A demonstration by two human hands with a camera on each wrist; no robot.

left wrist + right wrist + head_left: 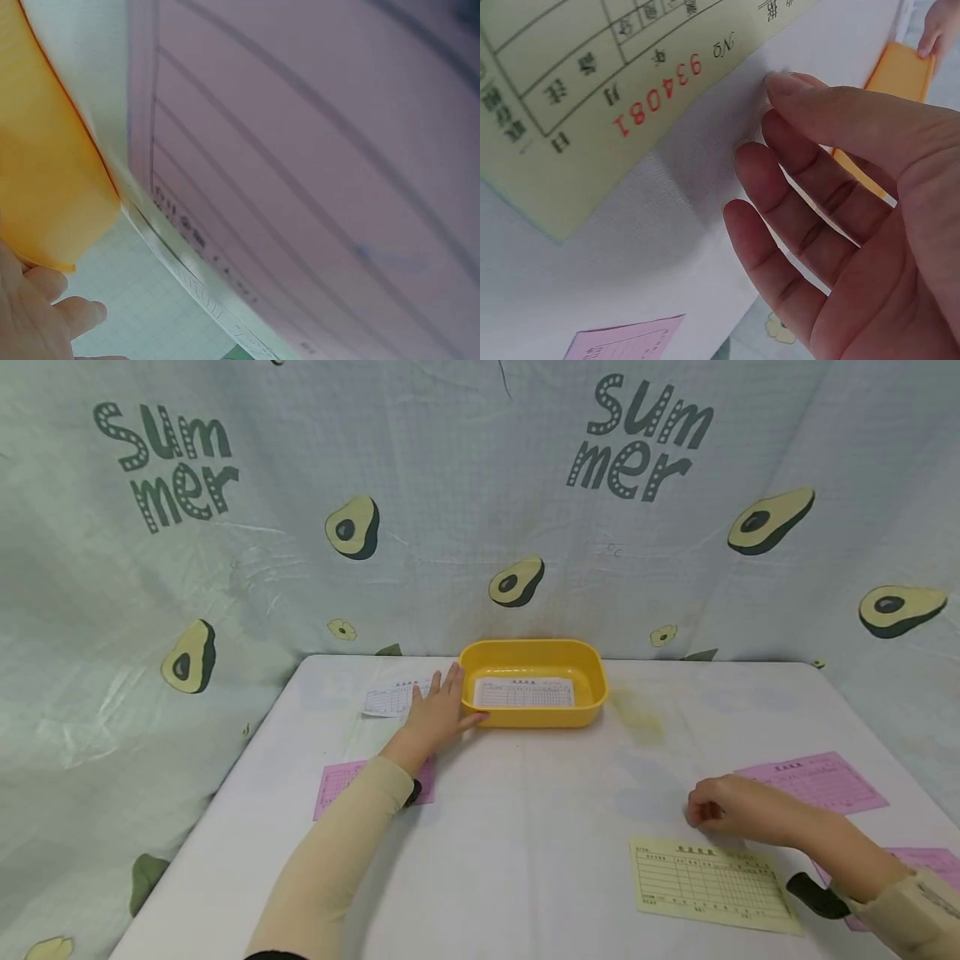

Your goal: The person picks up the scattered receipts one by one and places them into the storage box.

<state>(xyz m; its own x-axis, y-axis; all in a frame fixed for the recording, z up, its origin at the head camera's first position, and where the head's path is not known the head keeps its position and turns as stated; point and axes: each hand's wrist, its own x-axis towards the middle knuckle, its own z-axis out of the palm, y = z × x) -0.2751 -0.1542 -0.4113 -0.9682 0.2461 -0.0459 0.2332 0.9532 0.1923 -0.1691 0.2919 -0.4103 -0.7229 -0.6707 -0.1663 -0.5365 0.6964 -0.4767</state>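
Spreading its fingers, the left hand [435, 718] touches the left end of the yellow tray [534, 717], far middle. The right hand [742, 810], loosely curled and holding nothing, is just beyond the yellow slip [708, 885], near right.

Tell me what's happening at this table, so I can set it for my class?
A person's left hand touches the left end of a yellow tray, in which a white form lies. The right hand, fingers loosely curled, holds nothing near a yellow form. Outside the tray lie another white slip beside the left hand, a pink slip partly hidden by the left arm, and two more pink ones on the right.
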